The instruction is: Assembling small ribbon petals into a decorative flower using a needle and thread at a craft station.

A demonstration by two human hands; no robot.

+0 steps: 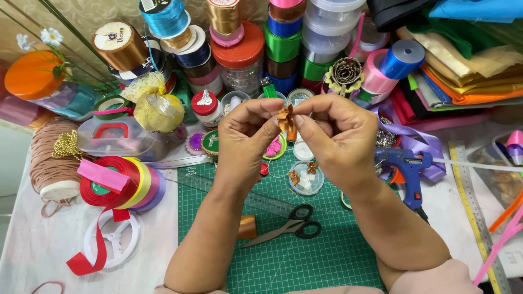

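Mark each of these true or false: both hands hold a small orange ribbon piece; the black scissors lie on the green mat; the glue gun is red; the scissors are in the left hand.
1. Both the left hand and the right hand pinch the small orange folded ribbon piece. True.
2. The black-handled scissors lie on the green gridded cutting mat. True.
3. The glue gun is red. False: the plastic glue gun is blue.
4. The scissors are in the left hand. False: they lie untouched on the mat.
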